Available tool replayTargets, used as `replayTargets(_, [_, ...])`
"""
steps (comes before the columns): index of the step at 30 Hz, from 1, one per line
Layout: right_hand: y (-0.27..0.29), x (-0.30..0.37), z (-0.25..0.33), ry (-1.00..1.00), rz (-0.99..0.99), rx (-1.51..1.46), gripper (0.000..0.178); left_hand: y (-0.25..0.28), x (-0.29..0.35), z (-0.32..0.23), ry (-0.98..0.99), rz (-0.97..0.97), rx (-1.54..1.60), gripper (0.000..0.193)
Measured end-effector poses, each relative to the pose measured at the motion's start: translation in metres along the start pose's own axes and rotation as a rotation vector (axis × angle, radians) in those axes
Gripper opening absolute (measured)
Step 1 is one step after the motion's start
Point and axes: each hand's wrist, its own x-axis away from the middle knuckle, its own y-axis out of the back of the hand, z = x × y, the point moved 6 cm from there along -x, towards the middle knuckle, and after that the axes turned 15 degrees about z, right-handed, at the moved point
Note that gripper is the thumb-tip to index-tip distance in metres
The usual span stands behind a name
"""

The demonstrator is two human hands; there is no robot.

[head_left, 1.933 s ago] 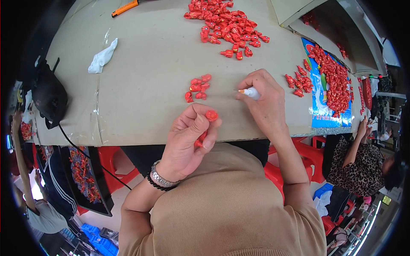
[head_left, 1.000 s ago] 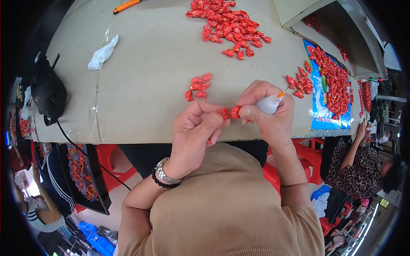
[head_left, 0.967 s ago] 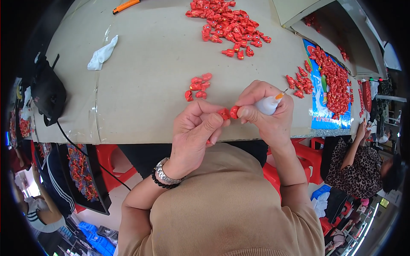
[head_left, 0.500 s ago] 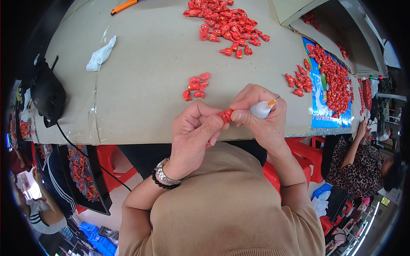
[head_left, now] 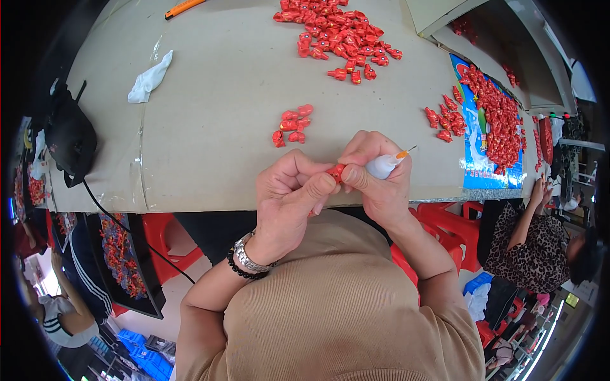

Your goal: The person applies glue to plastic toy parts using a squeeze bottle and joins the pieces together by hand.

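Near the table's front edge, my left hand (head_left: pixel 287 197) pinches a small glossy red plastic piece (head_left: pixel 337 172) between thumb and forefinger. Thumb and forefinger of my right hand (head_left: pixel 376 178) press on the other side of the same piece. Tucked in the right hand is a small white squeeze bottle (head_left: pixel 382 166) with an orange collar and a thin needle tip, which points up to the right. Fingers cover most of the red piece. Just beyond my hands lies a little group of similar red pieces (head_left: pixel 292 126).
A large heap of red pieces (head_left: pixel 343 38) lies at the back; more cover a blue printed sheet (head_left: pixel 470 171) at right. On the left are a white cloth scrap (head_left: pixel 150 79), a black bag-like object (head_left: pixel 71 136) with a cable, and an orange-handled tool (head_left: pixel 184 9). A co-worker (head_left: pixel 530 244) sits at right.
My right hand has shifted slightly left and turned, carrying the bottle a little left. Both hands stay on the red piece, now more covered by the fingers.
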Motion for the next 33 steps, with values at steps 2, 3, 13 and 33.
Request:
replayTargets(2, [0.000,-0.001,0.000,-0.006,0.005,-0.019,0.019,0.000,-0.001,-0.002,0.011,0.008,-0.008,0.014])
replayTargets(3, [0.000,-0.001,-0.001,-0.012,0.011,-0.037,0.019,-0.001,-0.002,-0.003,0.021,0.016,-0.016,0.014])
replayTargets(13, [0.006,0.000,0.004,0.109,0.033,0.002,0.012,-0.002,-0.011,-0.005,-0.068,0.046,-0.095,0.011])
replayTargets(33, [0.000,0.004,0.035,0.320,-0.038,0.595,0.014,-0.006,-0.012,-0.031,-0.277,-0.046,-0.677,0.029])
